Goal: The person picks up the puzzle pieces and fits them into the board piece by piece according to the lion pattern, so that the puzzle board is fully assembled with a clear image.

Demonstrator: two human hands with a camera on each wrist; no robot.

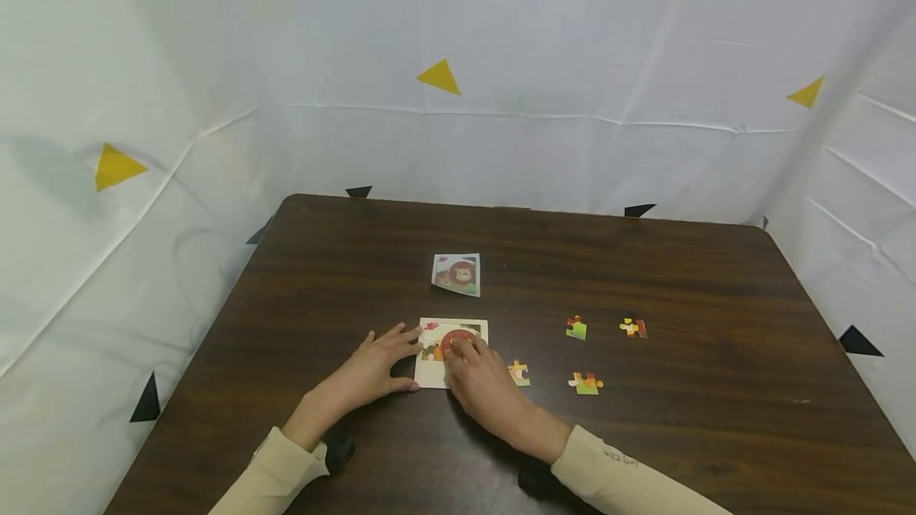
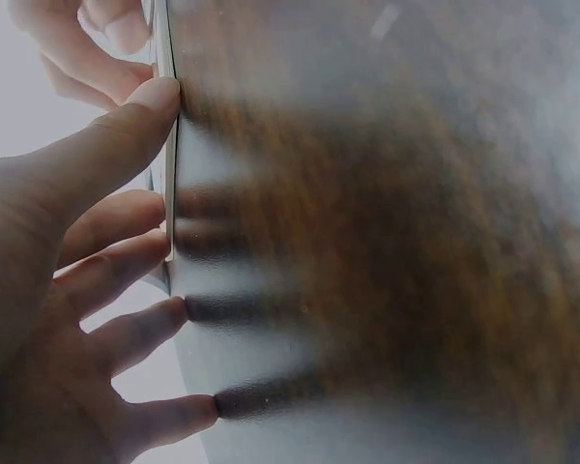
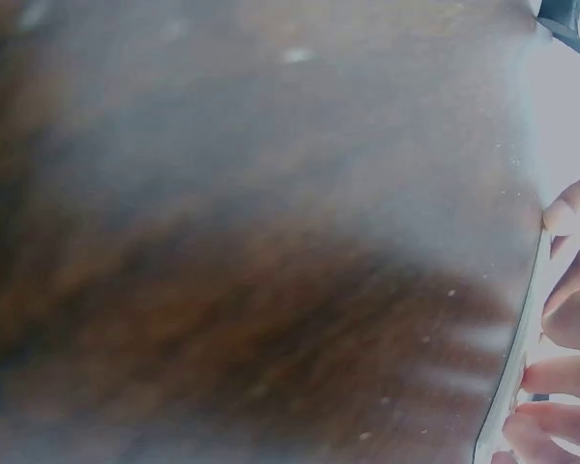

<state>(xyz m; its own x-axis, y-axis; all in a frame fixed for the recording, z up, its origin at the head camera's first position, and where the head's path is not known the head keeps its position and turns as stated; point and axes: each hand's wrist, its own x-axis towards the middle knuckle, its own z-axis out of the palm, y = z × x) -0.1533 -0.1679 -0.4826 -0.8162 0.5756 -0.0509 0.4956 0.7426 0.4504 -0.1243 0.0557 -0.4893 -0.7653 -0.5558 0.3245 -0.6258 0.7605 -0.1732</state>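
A jigsaw board (image 1: 431, 376) with a pale frame lies on the table, its upper part filled with a coloured picture. My left hand (image 1: 375, 368) is at its left side, fingers spread, with the thumb at the near edge. In the left wrist view the left thumb (image 2: 126, 130) touches the board's edge (image 2: 170, 164). Over the board's right half, my right hand (image 1: 487, 388) bends its fingers down onto the picture. Those fingers hide what lies beneath them, so whether they pinch a piece does not show. One loose puzzle piece (image 1: 519, 373) lies just right of this hand.
More loose pieces lie to the right: a green one (image 1: 576, 329), a yellow-red one (image 1: 634, 328) and an orange-green one (image 1: 587, 384). Behind the board, a lion picture card (image 1: 456, 273) lies on the dark wooden table (image 1: 343, 261). White sheeting (image 1: 529, 157) surrounds the table.
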